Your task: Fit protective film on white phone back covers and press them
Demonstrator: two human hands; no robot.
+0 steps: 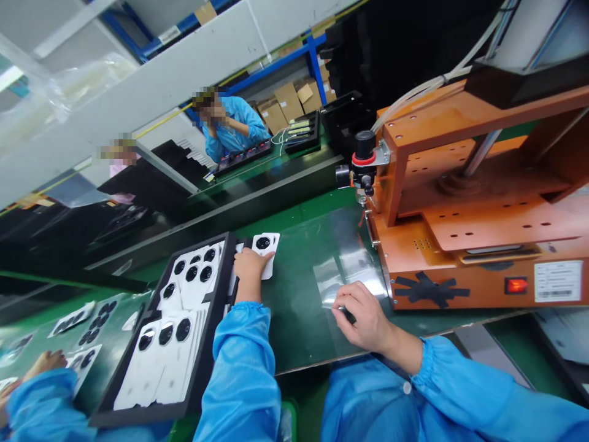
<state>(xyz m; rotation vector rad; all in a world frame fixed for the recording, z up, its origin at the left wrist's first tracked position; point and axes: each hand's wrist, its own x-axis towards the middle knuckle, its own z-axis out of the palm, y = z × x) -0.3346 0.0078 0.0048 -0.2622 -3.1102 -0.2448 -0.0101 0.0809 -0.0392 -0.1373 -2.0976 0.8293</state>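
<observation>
My left hand (251, 267) reaches to the right edge of the black tray (201, 362), thumb and fingers closed on a white card (267, 272) with a black round part at its top. The tray holds several white cards (170, 350) with black round parts, in two compartments. My right hand (361, 313) is over the green table, with thumb and index finger pinched at the edge of a clear film (327, 283). The thin film is hard to make out at the fingertips.
An orange press machine (430, 270) with a lit red switch stands on the right. At the lower left, a co-worker's hand (45, 363) is near more cards. Another person (234, 126) sits across a black-edged bench. Shelves and cardboard boxes (288, 103) are behind.
</observation>
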